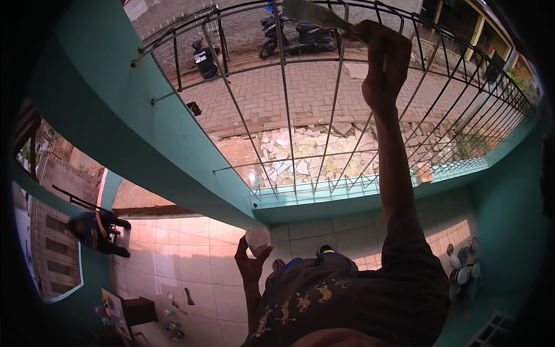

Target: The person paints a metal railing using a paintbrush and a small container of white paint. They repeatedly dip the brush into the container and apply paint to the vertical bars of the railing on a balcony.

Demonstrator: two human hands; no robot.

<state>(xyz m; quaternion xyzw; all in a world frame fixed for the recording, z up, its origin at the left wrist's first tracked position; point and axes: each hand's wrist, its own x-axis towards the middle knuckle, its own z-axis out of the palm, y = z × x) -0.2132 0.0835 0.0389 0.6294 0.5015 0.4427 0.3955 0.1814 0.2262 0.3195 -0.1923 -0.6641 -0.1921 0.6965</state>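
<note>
My right hand [386, 61] is raised high at the end of my outstretched arm, fingers closed round the handle of a flat paintbrush [317, 14]. The brush's wide greyish end points left, near the top rail of a metal window grille [287, 104]; whether it touches the bars I cannot tell. Down by my waist, my left hand [251, 263] grips a small translucent plastic cup [258, 238]. Something pale shows inside the cup. Some grille bars look black, others grey.
A teal pillar [156, 139] stands left of the grille, above a tiled floor [191, 254]. One person [97, 231] sits at left; another [205, 61] crouches outside near a motor scooter [300, 37]. Cans [462, 274] stand at right; a brush [189, 296] lies on the floor.
</note>
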